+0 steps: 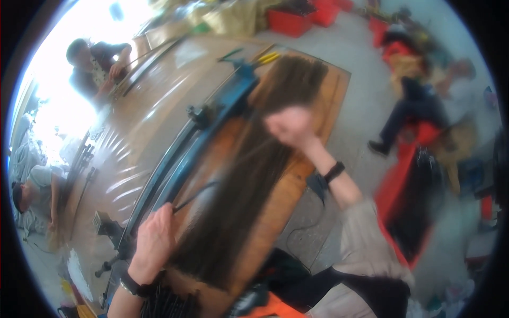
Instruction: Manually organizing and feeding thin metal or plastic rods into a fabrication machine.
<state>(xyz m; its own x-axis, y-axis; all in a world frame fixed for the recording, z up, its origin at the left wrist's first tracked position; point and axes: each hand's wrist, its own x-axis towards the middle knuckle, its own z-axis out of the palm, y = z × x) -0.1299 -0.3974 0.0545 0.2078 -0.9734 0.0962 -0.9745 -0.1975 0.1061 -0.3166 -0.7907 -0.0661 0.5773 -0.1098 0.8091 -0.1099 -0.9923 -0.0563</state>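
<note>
My left hand [155, 238], with a black watch band at its wrist, is closed around a thin dark rod [193, 195] that points up and to the right. Over a long mat-like bundle of dark, thin strands [233, 212], my right hand [291, 126] is curled into a fist and smeared by motion. A faint thin line runs down and left from that fist; what it grips is too blurred to name. Beside the bundle, on its left, a long blue metal rail fixture [183, 164] carries a small dark clamp [200, 116].
The wooden table [283, 212] bears yellow-handled pliers [268, 58] at its far end. Two people sit across on the left; another [419, 106] sits on the right. A red-edged bin [408, 217] of dark material stands right. Black rods [169, 305] lie near my left forearm.
</note>
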